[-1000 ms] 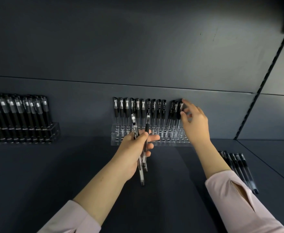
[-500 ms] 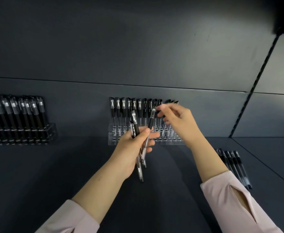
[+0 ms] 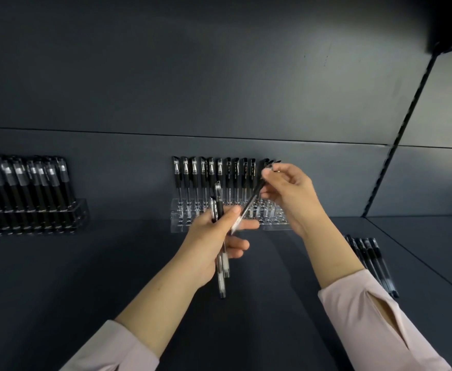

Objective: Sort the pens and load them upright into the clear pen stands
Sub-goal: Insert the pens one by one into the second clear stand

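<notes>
L hand (image 3: 208, 239) & R hand (image 3: 290, 194) are raised in front of a dark shelf (image 3: 85, 290), close together but not touching. L hand is curled round a small bundle of pens (image 3: 220, 266), held roughly vertical, caps up, clear barrels sticking out below the fist. R hand pinches the capped top of one pen (image 3: 249, 203) b/w thumb & fingertips.

What changes: 1 s ago R hand is at the right end of the stand's row, fingers at the pen caps. Half a sec ago it is back at the bundle, taking hold of a pen's top. Now that pen is drawn up & to the right, tilted on a diagonal, its lower tip still down by L thumb & forefinger; can't tell if it is fully free of them.

Just behind both hands sits the centre stand (image 3: 182, 223), clear, w/ a line of upright pens (image 3: 211, 172) in its back holes; front holes look unfilled. A far-left stand (image 3: 80, 210) looks full. Loose pens (image 3: 372, 261) lie flat on the shelf to the right, partly behind R forearm.

Meaning, as a judgement: one more pen is on its way from bundle to stand; it needs turning upright, tip down, before going in a free hole. Plenty left to load.
</notes>
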{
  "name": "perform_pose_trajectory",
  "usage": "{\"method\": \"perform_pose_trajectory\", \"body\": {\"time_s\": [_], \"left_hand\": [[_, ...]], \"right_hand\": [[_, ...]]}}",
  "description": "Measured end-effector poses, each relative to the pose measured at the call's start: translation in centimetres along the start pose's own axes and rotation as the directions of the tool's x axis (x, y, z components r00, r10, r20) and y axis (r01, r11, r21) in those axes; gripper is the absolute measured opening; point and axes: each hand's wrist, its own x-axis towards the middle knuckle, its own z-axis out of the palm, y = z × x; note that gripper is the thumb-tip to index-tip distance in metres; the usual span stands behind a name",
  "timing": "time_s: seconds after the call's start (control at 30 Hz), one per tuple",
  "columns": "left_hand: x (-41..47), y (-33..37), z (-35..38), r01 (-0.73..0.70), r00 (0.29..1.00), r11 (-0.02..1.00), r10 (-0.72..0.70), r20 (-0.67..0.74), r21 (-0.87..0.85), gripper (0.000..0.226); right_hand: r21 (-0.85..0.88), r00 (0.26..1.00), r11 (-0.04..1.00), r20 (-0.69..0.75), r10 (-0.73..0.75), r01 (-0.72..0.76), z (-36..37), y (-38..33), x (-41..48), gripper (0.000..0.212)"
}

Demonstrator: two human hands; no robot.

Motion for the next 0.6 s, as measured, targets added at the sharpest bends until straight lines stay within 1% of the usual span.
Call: {"method": "perform_pose_trajectory", "body": {"time_s": [0.07, 0.13, 0.17, 0.2, 0.27, 0.33, 0.4, 0.5, 0.6], "left_hand": [[0.1, -0.1, -0.2, 0.009, 0.999, 0.999, -0.008, -0.036, 0.032, 0.025], [0.2, -0.2, -0.3, 0.023, 0.998, 0.999, -0.021, -0.058, 0.025, 0.03], [0.3, -0.2, -0.3, 0.036, 0.997, 0.999, -0.034, -0.07, 0.018, 0.031], [0.4, -0.3, -0.3, 0.05, 0.995, 0.999, -0.049, -0.081, 0.008, 0.03], [0.6, -0.4, -0.2, 0.078, 0.992, 0.997, -0.079, -0.097, -0.024, 0.023], [0.8, -0.4, -0.1, 0.101, 0.989, 0.993, -0.107, -0.105, -0.056, 0.015], [0.9, -0.5, 0.0, 0.105, 0.986, 0.991, -0.113, -0.119, -0.078, 0.007], [1.0, -0.6, -0.1, 0.075, 0.988, 0.993, -0.087, -0.128, -0.093, 0.006], [0.8, -0.7, -0.2, 0.06, 0.992, 0.995, -0.069, -0.11, -0.079, 0.011]], "right_hand": [[0.046, 0.978, 0.998, -0.205, -0.04, 0.05, -1.0, -0.1, 0.5, 0.017], [0.044, 0.917, 0.991, -0.388, -0.097, 0.123, -2.4, -0.1, 0.7, 0.017], [0.015, 0.877, 0.986, -0.46, -0.14, 0.166, -3.0, -0.1, 0.8, 0.018], [-0.028, 0.836, 0.978, -0.514, -0.191, 0.206, -3.5, -0.1, 0.8, 0.02], [-0.126, 0.767, 0.955, -0.572, -0.291, 0.269, -4.1, -0.1, 0.8, 0.02], [-0.226, 0.716, 0.925, -0.586, -0.381, 0.307, -4.3, -0.2, 0.9, 0.018], [-0.336, 0.687, 0.883, -0.557, -0.467, 0.328, -4.2, -0.3, 0.9, 0.018], [-0.467, 0.683, 0.813, -0.467, -0.561, 0.348, -3.8, -0.3, 0.7, 0.017], [-0.54, 0.685, 0.755, -0.39, -0.616, 0.372, -3.4, -0.3, 0.7, 0.018]]}}
